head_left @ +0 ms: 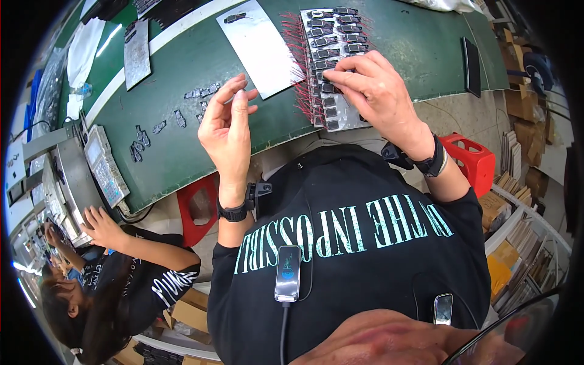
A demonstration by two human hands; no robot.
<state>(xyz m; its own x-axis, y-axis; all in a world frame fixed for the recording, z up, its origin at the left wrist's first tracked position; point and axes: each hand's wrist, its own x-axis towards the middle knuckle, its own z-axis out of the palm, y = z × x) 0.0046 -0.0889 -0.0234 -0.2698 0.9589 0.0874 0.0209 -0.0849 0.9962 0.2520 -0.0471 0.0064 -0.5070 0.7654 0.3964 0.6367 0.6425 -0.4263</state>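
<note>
My right hand point(380, 91) reaches over a long pale plate point(348, 114) carrying rows of small black rectangular parts point(324, 42). Its thumb and index finger close on one small black part in the left row; the fingertips partly hide it. Thin red wires point(293, 36) fan out from the plate's sides. My left hand point(228, 121) hovers over the near side of the table, fingers curled and apart from the thumb, with nothing visible between them. Beyond it lies a white sheet point(258, 52) with a black part point(238, 17) at its far end.
Loose black parts point(180, 118) are scattered across the green table point(164, 161) on the left. A grey keypad device point(104, 164) stands at the left end, near a co-worker's hand point(103, 230). A black flat bar point(471, 67) lies far right; a red stool point(468, 161) stands below.
</note>
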